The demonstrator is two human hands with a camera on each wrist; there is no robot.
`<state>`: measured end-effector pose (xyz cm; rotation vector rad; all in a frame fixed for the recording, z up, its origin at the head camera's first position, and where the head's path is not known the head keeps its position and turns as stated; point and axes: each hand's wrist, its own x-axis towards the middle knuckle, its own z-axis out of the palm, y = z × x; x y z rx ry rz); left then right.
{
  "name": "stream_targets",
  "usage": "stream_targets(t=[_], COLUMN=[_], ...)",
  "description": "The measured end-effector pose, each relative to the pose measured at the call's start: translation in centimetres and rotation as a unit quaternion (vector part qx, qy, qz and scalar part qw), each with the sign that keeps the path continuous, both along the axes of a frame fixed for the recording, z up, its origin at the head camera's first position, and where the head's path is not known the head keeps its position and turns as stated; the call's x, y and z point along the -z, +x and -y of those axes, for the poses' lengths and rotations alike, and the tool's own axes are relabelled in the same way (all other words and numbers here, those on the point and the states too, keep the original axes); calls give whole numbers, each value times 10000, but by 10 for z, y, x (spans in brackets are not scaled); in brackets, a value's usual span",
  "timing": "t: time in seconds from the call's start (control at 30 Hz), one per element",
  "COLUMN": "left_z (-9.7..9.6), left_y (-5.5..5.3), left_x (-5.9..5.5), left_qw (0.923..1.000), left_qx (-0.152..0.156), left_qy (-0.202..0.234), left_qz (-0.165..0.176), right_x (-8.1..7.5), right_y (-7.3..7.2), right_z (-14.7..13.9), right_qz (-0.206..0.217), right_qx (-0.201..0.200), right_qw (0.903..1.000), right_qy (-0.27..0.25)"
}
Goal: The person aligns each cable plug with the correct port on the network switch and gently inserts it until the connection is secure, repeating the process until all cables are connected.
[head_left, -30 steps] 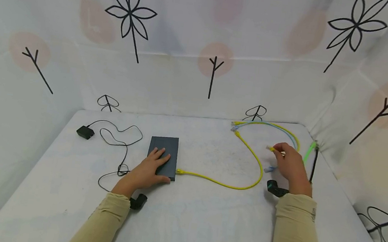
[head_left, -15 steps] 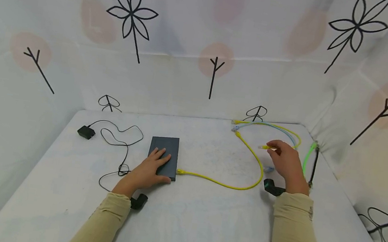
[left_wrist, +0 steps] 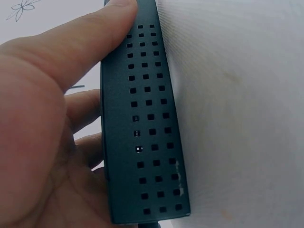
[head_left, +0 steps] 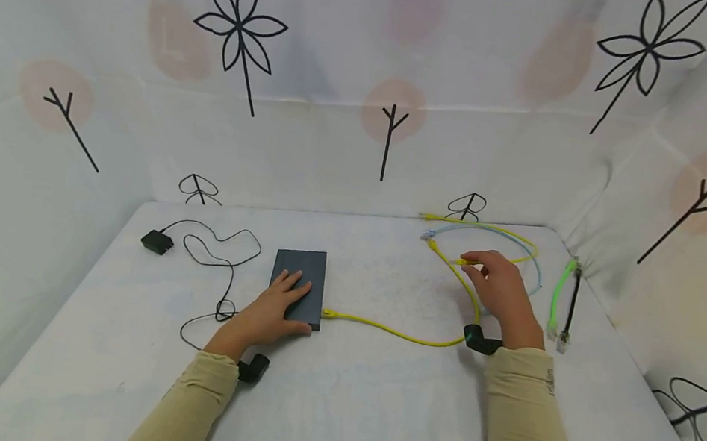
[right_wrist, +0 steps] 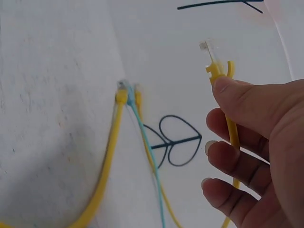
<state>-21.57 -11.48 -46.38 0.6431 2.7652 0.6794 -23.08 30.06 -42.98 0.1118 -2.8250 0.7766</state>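
Note:
My left hand point(head_left: 267, 314) rests on a dark blue-grey network switch point(head_left: 302, 260), its fingers spread over the top. The left wrist view shows the thumb point(left_wrist: 90, 35) against the switch's vented side point(left_wrist: 147, 118). From the switch's right side runs a plugged-in yellow network cable point(head_left: 405, 335), whose free end lies toward the back. Above the table, my right hand point(head_left: 500, 290) pinches a second yellow network cable just behind its clear plug point(right_wrist: 216, 61), between thumb and forefinger. Its plug overlaps the first yellow cable in the head view.
A light blue network cable point(head_left: 540, 269) curves across the back right. Short green point(head_left: 557, 298) and black point(head_left: 572, 304) cables lie by the right edge. At left, a thin black cord point(head_left: 229, 282) loops from a black power adapter point(head_left: 157, 241). Printed white cloth walls point(head_left: 307, 161) surround the table.
My right hand has moved left with the second yellow cable, pulling that cable's loop away from the light blue one. My left hand and the switch have stayed in place.

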Motion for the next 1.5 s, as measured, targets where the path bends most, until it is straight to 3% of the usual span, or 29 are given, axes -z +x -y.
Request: stream_targets(t=[0.83,1.5], left_z=[-1,-2], left_y=[-1,-1], left_x=[0,-1], left_qw=[10000,9999], left_qx=[-30,-2], left_qy=[-42,-89], left_qz=[16,50], right_x=[-2,3], right_y=[-5,-3], right_z=[44,74], right_qz=[451,81], right_qx=[-625,-1312], right_qw=[9970,9911], right_qy=[99,211])
